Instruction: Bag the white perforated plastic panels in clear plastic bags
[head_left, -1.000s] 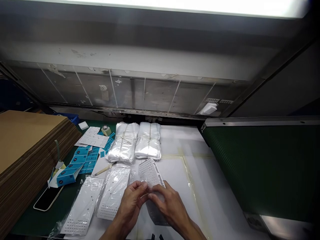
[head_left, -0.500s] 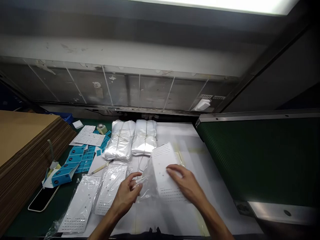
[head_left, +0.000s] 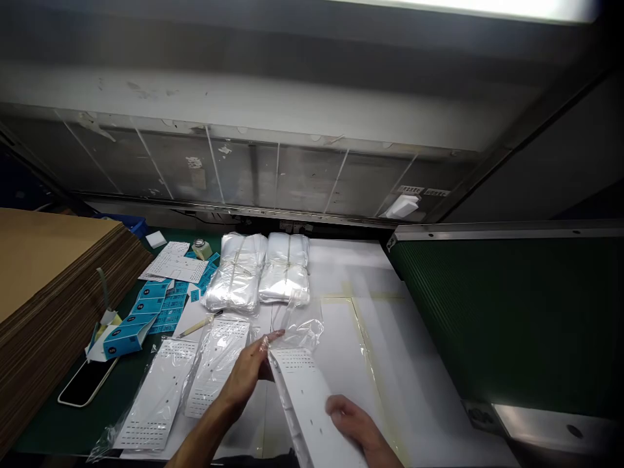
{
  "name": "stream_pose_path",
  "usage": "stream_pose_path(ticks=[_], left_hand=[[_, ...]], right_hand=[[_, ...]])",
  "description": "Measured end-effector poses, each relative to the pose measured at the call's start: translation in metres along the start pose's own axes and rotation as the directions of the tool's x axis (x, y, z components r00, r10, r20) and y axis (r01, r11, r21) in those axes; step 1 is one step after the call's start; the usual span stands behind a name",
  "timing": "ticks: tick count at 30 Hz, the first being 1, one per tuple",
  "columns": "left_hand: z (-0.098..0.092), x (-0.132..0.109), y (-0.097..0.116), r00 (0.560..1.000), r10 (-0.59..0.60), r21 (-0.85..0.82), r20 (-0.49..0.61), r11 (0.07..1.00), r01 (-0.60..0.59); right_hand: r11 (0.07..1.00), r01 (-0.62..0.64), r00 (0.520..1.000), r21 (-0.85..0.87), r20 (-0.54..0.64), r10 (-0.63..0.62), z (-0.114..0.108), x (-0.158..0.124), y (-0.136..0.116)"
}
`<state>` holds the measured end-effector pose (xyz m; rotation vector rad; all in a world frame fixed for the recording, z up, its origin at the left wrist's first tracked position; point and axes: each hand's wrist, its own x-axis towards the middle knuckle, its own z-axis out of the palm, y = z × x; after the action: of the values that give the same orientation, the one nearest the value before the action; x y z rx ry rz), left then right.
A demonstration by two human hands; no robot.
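My right hand grips a long white slotted panel by its right edge, low in the view. The panel's top end sits at the mouth of a clear plastic bag. At that mouth my left hand pinches the bag, its fingers by the panel's upper left corner. Left of my hands lie two slotted panels in clear bags, a nearer bagged panel and a second bagged panel. Behind them are two tied stacks of clear bags, one stack beside the other stack.
On the left are brown cardboard sheets, blue label strips, a phone, a cutter-like tool with a pale handle, a small jar and printed papers. A green conveyor belt runs along the right.
My right hand has drawn the panel down and nearer to me, its top end now at the bag's mouth. My left hand has shifted slightly right with the bag.
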<state>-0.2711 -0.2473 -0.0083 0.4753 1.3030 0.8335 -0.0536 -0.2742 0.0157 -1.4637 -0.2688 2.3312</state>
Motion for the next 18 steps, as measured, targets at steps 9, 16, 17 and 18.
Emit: stream_pose_path(ticks=[9,16,17,18], left_hand=[[0.008,-0.044,-0.058,1.0,-0.011,0.057,0.002,0.998,0.011],[-0.003,-0.068,-0.07,0.984,-0.178,-0.011,-0.003,0.984,0.178],[-0.004,-0.069,-0.067,0.983,-0.184,-0.012,-0.012,0.983,0.184],[-0.004,-0.069,-0.063,0.982,-0.189,-0.01,-0.017,0.982,0.189]], right_hand=[[0.966,0.049,0.888,-0.254,-0.432,-0.159,0.02,-0.015,0.007],[0.759,0.064,0.966,-0.647,-0.151,-0.21,0.007,-0.016,0.004],[0.716,0.049,0.963,-0.697,-0.156,-0.218,0.008,-0.015,0.005],[0.673,0.039,0.964,-0.739,-0.15,-0.221,0.009,-0.015,0.005]])
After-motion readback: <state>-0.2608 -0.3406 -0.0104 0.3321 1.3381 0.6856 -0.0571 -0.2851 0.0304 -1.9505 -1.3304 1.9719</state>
